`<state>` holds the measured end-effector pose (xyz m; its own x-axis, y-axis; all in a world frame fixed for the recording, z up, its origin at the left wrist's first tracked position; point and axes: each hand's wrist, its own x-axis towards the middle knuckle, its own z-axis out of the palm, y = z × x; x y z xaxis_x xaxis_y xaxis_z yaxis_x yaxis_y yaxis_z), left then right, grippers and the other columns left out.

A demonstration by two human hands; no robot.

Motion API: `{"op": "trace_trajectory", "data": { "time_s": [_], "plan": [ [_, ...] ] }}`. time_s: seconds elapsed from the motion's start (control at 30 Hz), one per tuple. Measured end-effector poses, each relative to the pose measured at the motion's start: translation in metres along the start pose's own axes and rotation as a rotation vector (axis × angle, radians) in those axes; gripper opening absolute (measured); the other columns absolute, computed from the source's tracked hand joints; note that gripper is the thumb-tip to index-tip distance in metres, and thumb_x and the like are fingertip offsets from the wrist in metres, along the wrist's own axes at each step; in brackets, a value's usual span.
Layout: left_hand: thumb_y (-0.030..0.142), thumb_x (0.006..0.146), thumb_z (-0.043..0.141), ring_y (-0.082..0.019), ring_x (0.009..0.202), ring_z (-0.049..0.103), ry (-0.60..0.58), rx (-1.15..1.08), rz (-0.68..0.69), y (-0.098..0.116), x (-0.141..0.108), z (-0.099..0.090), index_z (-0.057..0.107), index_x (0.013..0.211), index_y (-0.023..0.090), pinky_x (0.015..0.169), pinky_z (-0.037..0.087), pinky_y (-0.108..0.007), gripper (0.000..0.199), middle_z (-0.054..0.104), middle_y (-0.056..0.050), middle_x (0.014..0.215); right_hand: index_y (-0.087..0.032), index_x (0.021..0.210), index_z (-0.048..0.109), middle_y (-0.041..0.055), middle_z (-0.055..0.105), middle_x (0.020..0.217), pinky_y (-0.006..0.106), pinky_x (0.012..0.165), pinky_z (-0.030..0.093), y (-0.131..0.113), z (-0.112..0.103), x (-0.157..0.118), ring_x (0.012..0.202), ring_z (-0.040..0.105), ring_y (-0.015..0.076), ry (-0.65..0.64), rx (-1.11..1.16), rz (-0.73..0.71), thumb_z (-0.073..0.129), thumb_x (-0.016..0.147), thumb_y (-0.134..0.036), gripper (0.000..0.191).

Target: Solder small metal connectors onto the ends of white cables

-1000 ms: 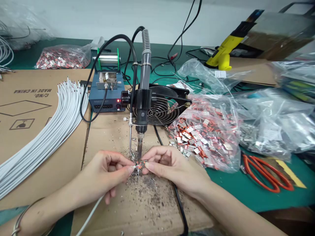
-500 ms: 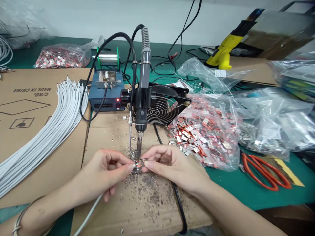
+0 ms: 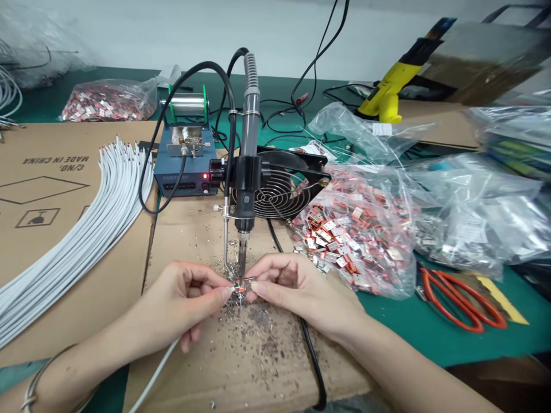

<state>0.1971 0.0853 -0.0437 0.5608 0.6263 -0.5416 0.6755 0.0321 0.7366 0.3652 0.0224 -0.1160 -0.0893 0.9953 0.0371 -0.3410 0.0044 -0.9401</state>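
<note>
The left hand (image 3: pixel 185 301) and right hand (image 3: pixel 297 292) pinch a small red-and-silver metal connector (image 3: pixel 241 289) between thumbs and forefingers. Their fingertips (image 3: pixel 224 293) partly hide it, so its exact shape is hard to make out. A white cable (image 3: pixel 155 367) runs out below the left fingers. A soldering iron tip (image 3: pixel 242 258) stands just above the fingertips, and gritty metal scraps (image 3: pixel 245 321) litter the corrugated cardboard (image 3: pixel 193 229) beneath them.

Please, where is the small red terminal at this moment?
In the head view, the terminal is at lower centre, held between the left hand and the right hand, just below the soldering iron tip.
</note>
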Motion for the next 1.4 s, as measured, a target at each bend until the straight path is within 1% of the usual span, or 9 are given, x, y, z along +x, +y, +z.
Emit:
{"op": "trace_trajectory", "data": {
  "time_s": [0.1,0.27,0.43,0.57,0.73,0.93,1.1,1.27,1.4],
  "plan": [
    [0.041,0.079,0.055,-0.004,0.038,0.041,0.011,0.018,-0.005,-0.001,0.002,0.0,0.057,0.089,0.008,0.033,0.037,-0.011,0.035,0.044,0.002,0.057,-0.008,0.08,0.059,0.0058,0.064,0.071,0.015,0.057,0.04,0.0,0.001,0.0,0.061,0.054,0.0049,0.021,-0.047,0.006,0.066,0.072,-0.023,0.017],
    [0.042,0.079,0.055,-0.003,0.038,0.041,0.026,0.023,-0.008,-0.003,0.003,0.001,0.057,0.089,0.007,0.033,0.037,-0.011,0.037,0.045,0.002,0.056,-0.009,0.078,0.06,0.0049,0.063,0.069,0.016,0.055,0.037,0.001,0.002,0.001,0.059,0.052,0.0053,0.04,-0.064,0.002,0.07,0.065,-0.018,0.019],
    [0.039,0.079,0.055,-0.003,0.038,0.041,0.031,0.023,-0.006,-0.002,0.002,0.001,0.057,0.091,0.007,0.033,0.037,-0.011,0.034,0.047,0.002,0.059,-0.008,0.08,0.06,0.0055,0.063,0.07,0.016,0.056,0.038,0.003,0.002,0.001,0.06,0.052,0.0052,0.033,-0.098,-0.02,0.067,0.068,-0.019,0.018],
    [0.037,0.08,0.054,-0.003,0.038,0.042,0.029,0.019,-0.001,0.0,0.002,0.001,0.057,0.091,0.006,0.033,0.038,-0.011,0.032,0.046,0.003,0.059,-0.008,0.079,0.059,0.0053,0.063,0.07,0.015,0.056,0.038,0.002,0.001,-0.001,0.06,0.052,0.0048,0.031,-0.09,-0.013,0.068,0.068,-0.019,0.018],
    [0.041,0.079,0.055,-0.003,0.039,0.043,-0.007,0.004,0.007,0.001,0.0,0.002,0.057,0.092,0.007,0.034,0.038,-0.011,0.037,0.046,0.002,0.061,-0.009,0.079,0.059,0.0046,0.064,0.07,0.013,0.057,0.039,0.0,-0.002,-0.002,0.062,0.055,0.0042,-0.019,-0.018,-0.013,0.07,0.065,-0.015,0.018],
    [0.042,0.079,0.054,-0.003,0.039,0.043,0.012,0.017,0.021,-0.003,0.002,0.003,0.057,0.091,0.007,0.034,0.038,-0.012,0.037,0.046,0.002,0.06,-0.008,0.08,0.058,0.0059,0.064,0.071,0.013,0.058,0.04,0.001,-0.001,0.0,0.062,0.056,0.0038,-0.021,-0.031,-0.023,0.066,0.073,-0.023,0.019],
    [0.042,0.079,0.053,-0.004,0.038,0.045,0.01,-0.022,0.046,-0.009,0.004,0.0,0.057,0.09,0.006,0.034,0.037,-0.011,0.037,0.05,0.001,0.062,-0.006,0.079,0.058,0.0059,0.063,0.069,0.013,0.054,0.038,0.003,0.002,0.002,0.059,0.051,0.0039,0.042,-0.132,-0.019,0.067,0.069,-0.021,0.02],
    [0.04,0.079,0.054,-0.003,0.038,0.044,0.013,-0.049,0.07,-0.008,-0.001,0.001,0.057,0.089,0.006,0.034,0.038,-0.011,0.035,0.048,0.001,0.061,-0.007,0.081,0.057,0.0067,0.064,0.072,0.014,0.058,0.04,0.003,0.001,-0.001,0.063,0.054,0.0046,-0.003,-0.098,-0.045,0.064,0.074,-0.025,0.02],
    [0.04,0.079,0.055,-0.003,0.038,0.044,0.008,-0.051,0.076,-0.005,-0.001,0.003,0.056,0.089,0.006,0.034,0.038,-0.01,0.036,0.048,0.002,0.061,-0.008,0.081,0.056,0.0074,0.064,0.073,0.015,0.058,0.039,0.004,-0.001,-0.003,0.063,0.054,0.0052,-0.024,-0.123,-0.077,0.064,0.074,-0.026,0.021]
  ]
}}
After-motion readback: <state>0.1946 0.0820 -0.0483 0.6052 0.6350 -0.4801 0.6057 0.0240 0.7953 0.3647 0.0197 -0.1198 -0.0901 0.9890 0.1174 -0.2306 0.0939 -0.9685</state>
